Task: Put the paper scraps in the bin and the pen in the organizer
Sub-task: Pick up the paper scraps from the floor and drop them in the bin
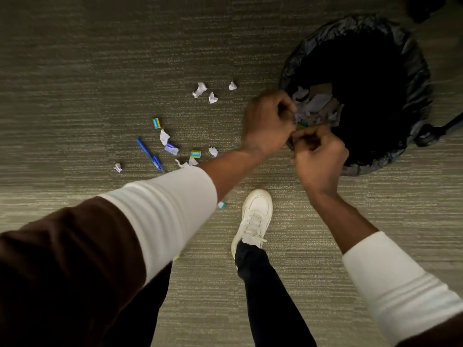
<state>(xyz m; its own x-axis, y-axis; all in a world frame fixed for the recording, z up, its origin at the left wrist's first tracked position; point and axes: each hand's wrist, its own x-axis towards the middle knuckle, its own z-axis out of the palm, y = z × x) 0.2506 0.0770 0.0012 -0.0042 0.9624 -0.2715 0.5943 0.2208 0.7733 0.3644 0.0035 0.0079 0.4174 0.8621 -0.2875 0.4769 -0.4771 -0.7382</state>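
Note:
A round bin point(416, 78) lined with a black bag stands on the carpet at the upper right. Both my hands hover at its near-left rim. My left hand point(269, 123) is curled around a bunch of paper scraps point(318, 106) held over the bin's opening. My right hand point(318, 159) is closed just below it, touching the same bunch; what it grips is hidden. Several white and blue-yellow scraps point(200, 90) lie scattered on the floor to the left. A blue pen point(150, 155) lies among them. No organizer is in view.
My white shoe point(255, 216) and dark trouser leg stand on the grey-green carpet below the hands. One small scrap point(221, 205) lies just left of the shoe. A dark cable or strap point(446, 126) runs from the bin's right side.

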